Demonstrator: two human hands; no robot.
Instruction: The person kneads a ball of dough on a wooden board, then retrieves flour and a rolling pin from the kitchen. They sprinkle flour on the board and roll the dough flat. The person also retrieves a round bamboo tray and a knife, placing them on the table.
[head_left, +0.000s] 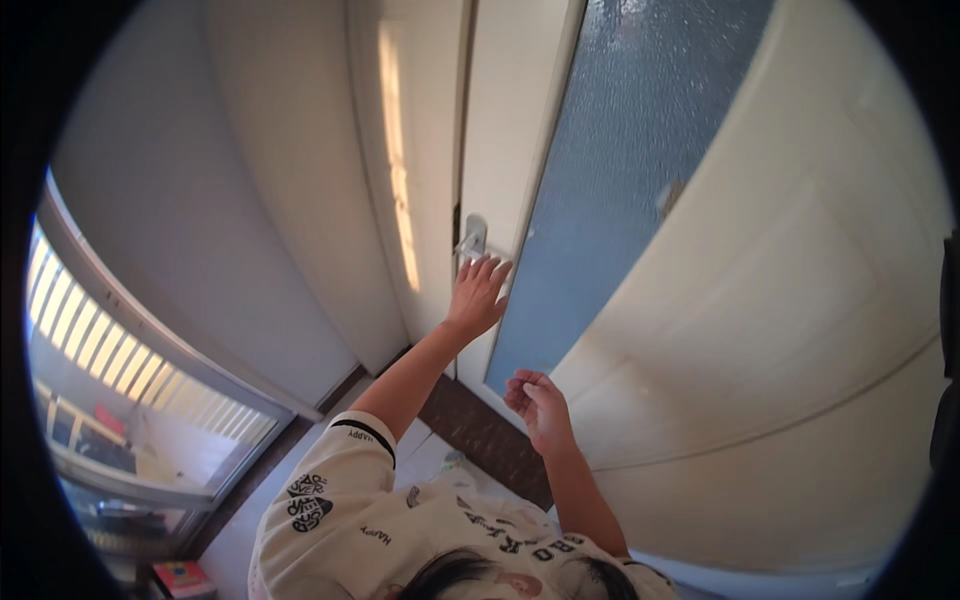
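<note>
My left hand (478, 296) reaches up to the metal lever handle (472, 238) of a cream door (495, 142). Its fingers are spread just below and over the lever; I cannot tell whether they touch it. The door carries a tall textured glass panel (600, 187), bluish grey. Lower and to the right is my right hand (541, 411), in front of the bottom of the door beside the cream wall. Its fingers are loosely curled, palm partly turned up, with nothing visible in it.
A curving cream wall (750, 360) stands close on the right. To the left are a pale wall (247, 225) and a framed window or glass door (172, 480) with bright slats behind. A dark brown threshold (472, 412) crosses the floor. A red box (184, 577) sits at lower left.
</note>
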